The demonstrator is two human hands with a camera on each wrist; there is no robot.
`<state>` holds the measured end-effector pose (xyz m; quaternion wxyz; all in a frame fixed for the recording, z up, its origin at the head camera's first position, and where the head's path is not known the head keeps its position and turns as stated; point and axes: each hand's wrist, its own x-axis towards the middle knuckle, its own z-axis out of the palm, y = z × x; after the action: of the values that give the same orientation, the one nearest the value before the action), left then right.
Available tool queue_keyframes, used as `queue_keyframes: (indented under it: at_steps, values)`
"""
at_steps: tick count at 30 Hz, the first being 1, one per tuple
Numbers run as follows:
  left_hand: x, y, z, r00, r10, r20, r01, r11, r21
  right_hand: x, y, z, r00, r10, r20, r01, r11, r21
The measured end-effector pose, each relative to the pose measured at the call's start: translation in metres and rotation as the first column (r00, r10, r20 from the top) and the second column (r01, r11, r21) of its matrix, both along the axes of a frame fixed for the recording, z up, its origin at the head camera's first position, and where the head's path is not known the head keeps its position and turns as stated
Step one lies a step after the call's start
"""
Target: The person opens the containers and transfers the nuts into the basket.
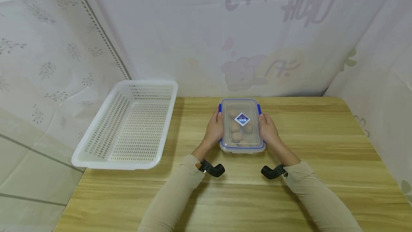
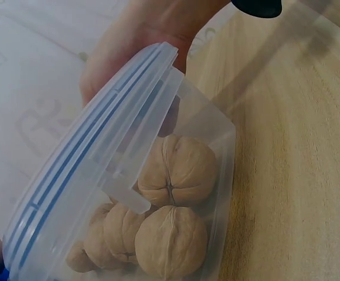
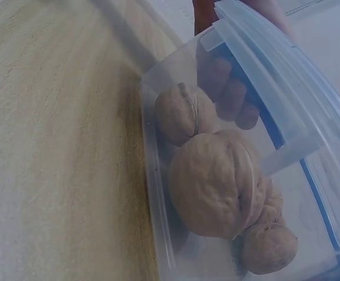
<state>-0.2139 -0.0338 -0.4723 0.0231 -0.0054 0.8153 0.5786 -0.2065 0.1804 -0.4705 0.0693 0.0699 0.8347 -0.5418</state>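
A clear plastic food box (image 1: 242,150) with a blue-edged lid and a diamond label stands on the table between both hands. Several walnuts (image 2: 173,240) lie inside it, visible through the walls in both wrist views. My left hand (image 1: 215,128) grips the box's left side, thumb along the lid's edge. On the opposite side my right hand (image 1: 268,130) holds it in the same way. In the right wrist view, curled fingers (image 3: 234,96) of the left hand show through the plastic below the rim. Blue latches (image 1: 259,109) run down the box's sides, partly hidden by the hands.
A white perforated basket (image 1: 164,131) stands to the left on the wooden table (image 1: 309,117). Printed cloth (image 1: 199,46) hangs behind the table and along both sides. Each wrist carries a black camera mount (image 1: 214,170).
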Motion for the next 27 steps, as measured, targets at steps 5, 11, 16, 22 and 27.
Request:
queue_keyframes:
  at_steps: [5, 11, 16, 22, 27]
  values:
    - [0.0, 0.002, 0.001, 1.0, 0.025, 0.0, -0.025, 0.999, -0.041, 0.001, -0.002, 0.003, 1.0, -0.008, -0.004, 0.008, 1.0, -0.013]
    - [0.0, 0.003, 0.001, 0.999, 0.031, -0.005, -0.032, 0.997, -0.076, 0.001, -0.001, 0.002, 1.0, -0.019, -0.018, 0.02, 1.0, 0.016]
    - [0.0, 0.003, 0.001, 1.0, 0.028, -0.009, -0.029, 0.996, -0.089, 0.002, 0.002, 0.001, 0.999, -0.027, -0.035, 0.03, 0.997, 0.076]
    - [0.001, 0.001, 0.002, 0.999, 0.041, -0.007, -0.042, 0.995, -0.092, 0.002, 0.008, 0.001, 1.0, 0.017, 0.003, -0.018, 0.997, 0.078]
    - [0.001, 0.001, 0.001, 0.999, 0.038, -0.009, -0.039, 0.996, -0.085, 0.003, 0.017, 0.004, 0.997, 0.021, 0.068, -0.027, 0.995, 0.098]
